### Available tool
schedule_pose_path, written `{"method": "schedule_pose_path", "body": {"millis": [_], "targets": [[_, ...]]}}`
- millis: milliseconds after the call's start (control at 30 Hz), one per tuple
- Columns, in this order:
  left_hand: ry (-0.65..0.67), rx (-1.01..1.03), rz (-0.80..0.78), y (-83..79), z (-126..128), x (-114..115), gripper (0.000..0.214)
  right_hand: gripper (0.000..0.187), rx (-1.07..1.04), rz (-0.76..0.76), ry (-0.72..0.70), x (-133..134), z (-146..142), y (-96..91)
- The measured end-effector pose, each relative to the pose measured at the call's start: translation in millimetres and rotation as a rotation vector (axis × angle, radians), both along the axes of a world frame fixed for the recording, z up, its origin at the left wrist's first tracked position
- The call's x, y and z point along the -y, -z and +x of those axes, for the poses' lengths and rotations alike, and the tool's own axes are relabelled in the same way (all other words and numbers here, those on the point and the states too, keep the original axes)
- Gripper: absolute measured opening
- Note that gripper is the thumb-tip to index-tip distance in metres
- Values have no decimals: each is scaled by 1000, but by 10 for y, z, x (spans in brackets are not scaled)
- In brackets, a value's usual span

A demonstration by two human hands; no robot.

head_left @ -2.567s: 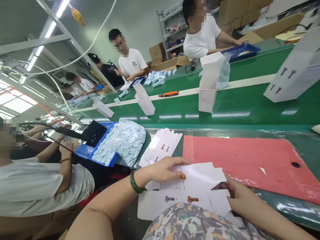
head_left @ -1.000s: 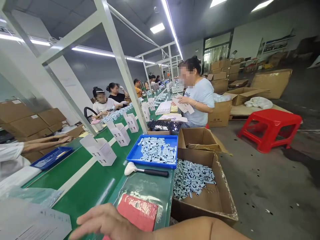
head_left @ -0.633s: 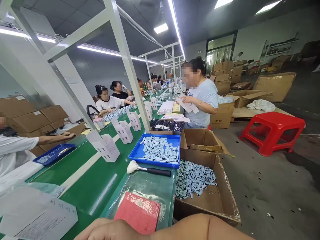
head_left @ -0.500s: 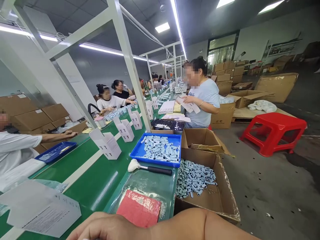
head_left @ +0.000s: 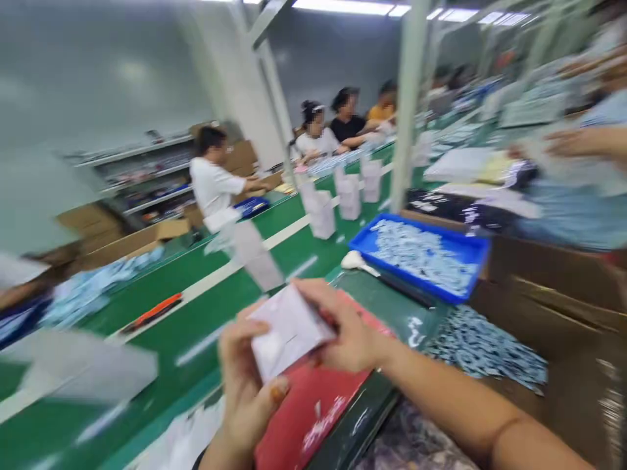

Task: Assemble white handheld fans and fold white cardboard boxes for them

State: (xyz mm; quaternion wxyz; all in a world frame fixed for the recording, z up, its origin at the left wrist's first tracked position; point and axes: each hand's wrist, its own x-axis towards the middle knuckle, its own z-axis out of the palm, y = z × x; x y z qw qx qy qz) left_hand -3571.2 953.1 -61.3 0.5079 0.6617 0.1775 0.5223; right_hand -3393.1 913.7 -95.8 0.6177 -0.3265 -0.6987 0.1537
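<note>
A small white carton (head_left: 291, 329) is held between both my hands above a red pad (head_left: 313, 414). My left hand (head_left: 249, 372) grips its left side, fingers on the far face and thumb at the near corner. From the right, my right hand (head_left: 343, 326) closes round the other side, its fingertips partly hidden behind the carton. Motion blur hides any print on it. Just beyond lie a blue tray (head_left: 416, 287) of small light-blue parts and a white-headed tool with a dark handle (head_left: 401, 287).
White open cartons (head_left: 321, 212) stand along the green conveyor (head_left: 206, 336). A blurred carton (head_left: 98, 365) and an orange-and-black tool (head_left: 153, 312) are to the left. On the right, a cardboard box (head_left: 573, 365) holds light-blue parts. Several co-workers sit along the line; a post (head_left: 409, 104) rises beyond the tray.
The view has swung left and down. Both my hands now show, holding a white carton over the red pad; before, only one hand and forearm showed at the bottom edge.
</note>
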Motion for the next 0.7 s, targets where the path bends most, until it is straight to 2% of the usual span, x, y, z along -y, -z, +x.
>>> {"method": "schedule_pose_path", "body": {"millis": [67, 167, 267, 333, 467, 600, 700], "targets": [[22, 41, -117, 57, -54, 34, 47, 88, 37, -1, 9, 50, 56, 63], [73, 84, -418, 57, -22, 108, 36, 84, 133, -35, 33, 128, 71, 115], [163, 100, -629, -1, 30, 205, 54, 84, 228, -24, 99, 212, 42, 128], [194, 117, -653, -12, 53, 246, 49, 82, 272, 3, 139, 241, 31, 141], [149, 107, -587, 71, 112, 234, 37, 81, 316, 63, 196, 254, 34, 171], [116, 60, -523, 163, 151, 195, 39, 83, 353, 96, 223, 279, 47, 167], [169, 110, -539, 184, 112, 206, 47, 84, 357, 95, 221, 303, 69, 150]]}}
